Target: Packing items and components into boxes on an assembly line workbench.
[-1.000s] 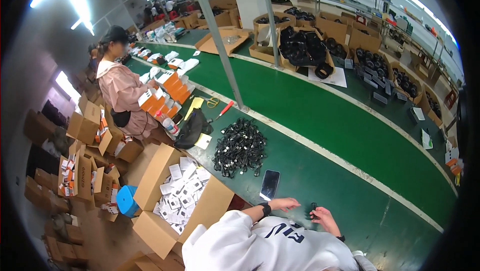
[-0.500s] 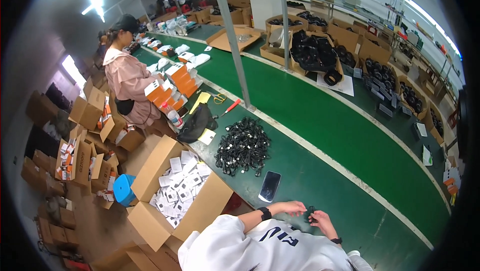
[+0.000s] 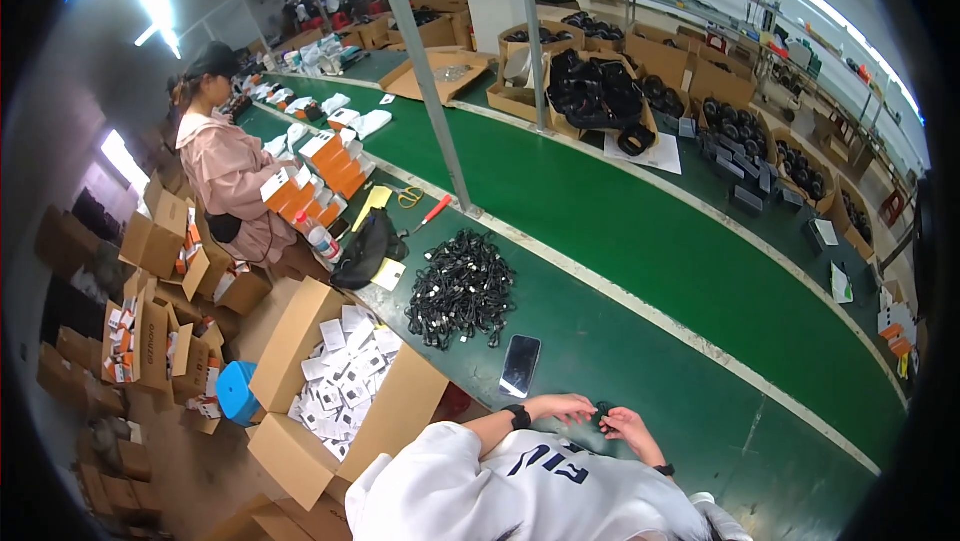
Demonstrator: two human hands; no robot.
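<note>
A small black coiled cable (image 3: 602,416) is between my hands, just above the near edge of the green workbench. My right hand (image 3: 626,426) has its fingers closed around the coil. My left hand (image 3: 565,408) meets it from the other side, fingertips pinched at the cable's edge; what exactly lies between those fingers is too small to see. A phone (image 3: 520,366) with a dark screen lies beyond my left wrist. Further left on the bench is a heap of similar black cables (image 3: 460,291) with pale connector ends.
An open carton (image 3: 410,396) of small white packets (image 3: 345,381) stands left of me. Beyond the cable heap are a black bag (image 3: 368,251), a red-handled screwdriver (image 3: 434,211), yellow scissors (image 3: 410,198) and stacked orange-and-white boxes (image 3: 335,163). A co-worker (image 3: 225,171) stands there. A green conveyor belt (image 3: 620,221) runs alongside.
The view has shifted a little, so the bench items sit further left. My left fingertips have come closer to the cable, which stays in my right hand.
</note>
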